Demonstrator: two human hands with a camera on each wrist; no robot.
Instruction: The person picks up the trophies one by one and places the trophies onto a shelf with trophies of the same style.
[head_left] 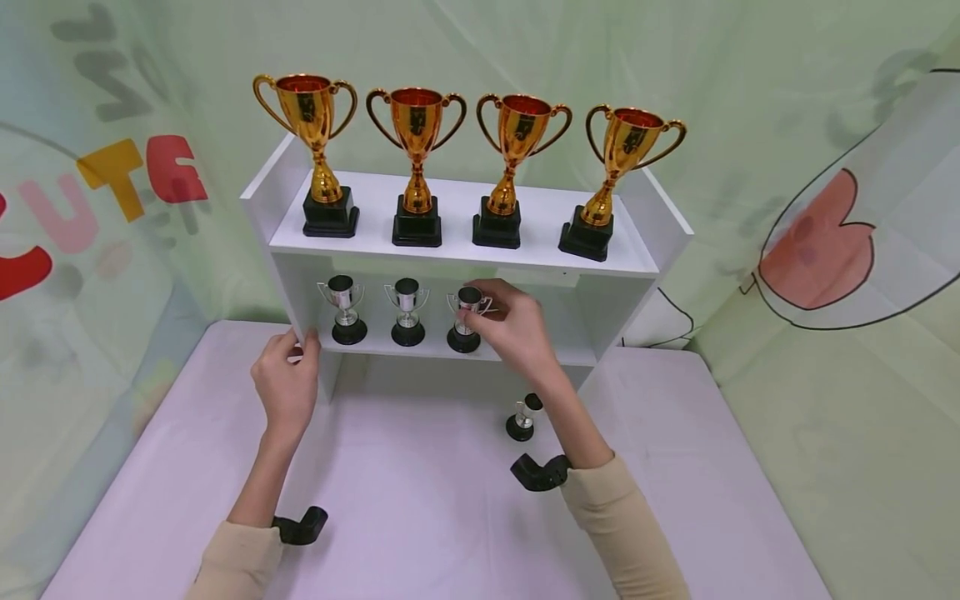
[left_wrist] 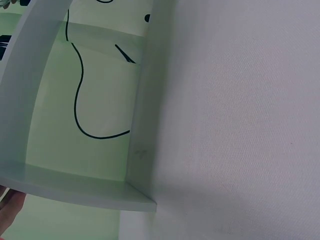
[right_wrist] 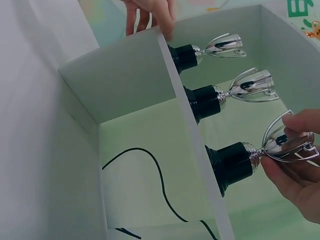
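My right hand (head_left: 517,325) pinches the cup of a small silver trophy (right_wrist: 235,161), whose black base meets the middle shelf board. To its left on the same board stand two more small silver trophies (head_left: 407,313) (head_left: 346,312), upright and spaced apart. At the white shelf unit's (head_left: 461,354) left end, my left hand (head_left: 288,383) grips the edge of the side panel, thumb and fingers on either side of it. The left wrist view catches only a sliver of the left fingers (left_wrist: 11,207). One more small silver trophy (head_left: 523,419) stands on the table, partly behind my right forearm.
Several large gold trophies (head_left: 416,133) with black bases line the top board. The unit stands on a table with a pale cloth (head_left: 420,500). Behind it hang light green printed curtains (head_left: 735,108). A dark cable-like line (head_left: 678,312) shows at the right.
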